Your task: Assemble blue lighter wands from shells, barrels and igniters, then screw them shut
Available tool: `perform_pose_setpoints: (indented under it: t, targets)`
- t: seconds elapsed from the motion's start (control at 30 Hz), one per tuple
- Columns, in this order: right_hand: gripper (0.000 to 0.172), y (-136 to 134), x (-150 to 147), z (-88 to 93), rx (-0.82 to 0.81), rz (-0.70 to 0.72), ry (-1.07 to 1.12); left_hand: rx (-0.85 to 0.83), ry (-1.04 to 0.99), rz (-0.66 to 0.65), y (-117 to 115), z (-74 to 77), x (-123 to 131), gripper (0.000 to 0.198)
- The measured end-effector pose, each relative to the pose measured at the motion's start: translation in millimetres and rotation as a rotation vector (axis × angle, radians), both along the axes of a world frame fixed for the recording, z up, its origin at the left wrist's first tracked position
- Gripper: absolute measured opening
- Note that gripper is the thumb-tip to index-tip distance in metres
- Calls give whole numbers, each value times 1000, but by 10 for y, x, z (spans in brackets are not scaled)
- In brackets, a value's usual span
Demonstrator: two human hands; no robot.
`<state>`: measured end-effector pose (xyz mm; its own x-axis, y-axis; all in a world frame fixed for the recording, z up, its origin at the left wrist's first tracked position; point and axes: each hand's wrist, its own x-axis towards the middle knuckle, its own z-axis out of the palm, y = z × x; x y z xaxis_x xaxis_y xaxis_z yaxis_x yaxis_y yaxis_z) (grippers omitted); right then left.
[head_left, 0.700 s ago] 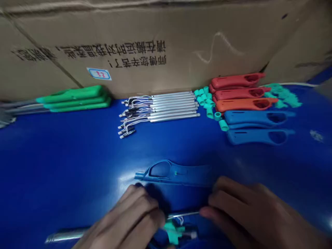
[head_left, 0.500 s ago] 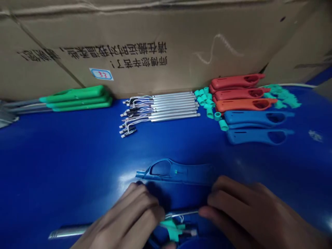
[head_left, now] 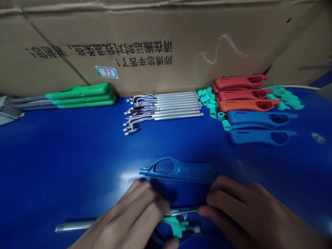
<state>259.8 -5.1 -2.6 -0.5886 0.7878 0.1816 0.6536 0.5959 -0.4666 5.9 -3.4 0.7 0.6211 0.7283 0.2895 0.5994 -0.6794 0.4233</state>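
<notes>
My left hand [head_left: 132, 221] is closed over a silver metal tube [head_left: 74, 226] with a teal trigger piece [head_left: 176, 225] and thin wires at its end. My right hand [head_left: 243, 211] is curled beside it, fingertips pinching the thin end of that tube assembly [head_left: 185, 211]. Both hands rest on the blue table near the bottom edge. Just beyond my fingers lies a blue plastic handle shell [head_left: 181, 170], flat on the table and touched by neither hand that I can make out.
At the back stands a cardboard box [head_left: 166, 41]. In front of it lie green-handled finished pieces [head_left: 83, 95], a row of silver tubes with wires [head_left: 166, 107], teal rings [head_left: 211, 103], red shells [head_left: 243, 93] and blue shells [head_left: 261, 126].
The view has shifted slightly, so everything sits a little further right. My hands stay on the tube assembly with almost no movement.
</notes>
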Motion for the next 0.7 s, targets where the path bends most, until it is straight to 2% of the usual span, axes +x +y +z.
perform_pose_setpoints:
  t: [0.57, 0.7]
  targets:
    - [32, -8, -89, 16, 11, -63, -48, -27, -43, -41, 27, 25, 6, 16]
    - [33, -28, -96, 23, 12, -78, -83, 15, -54, 3, -25, 0, 42, 14]
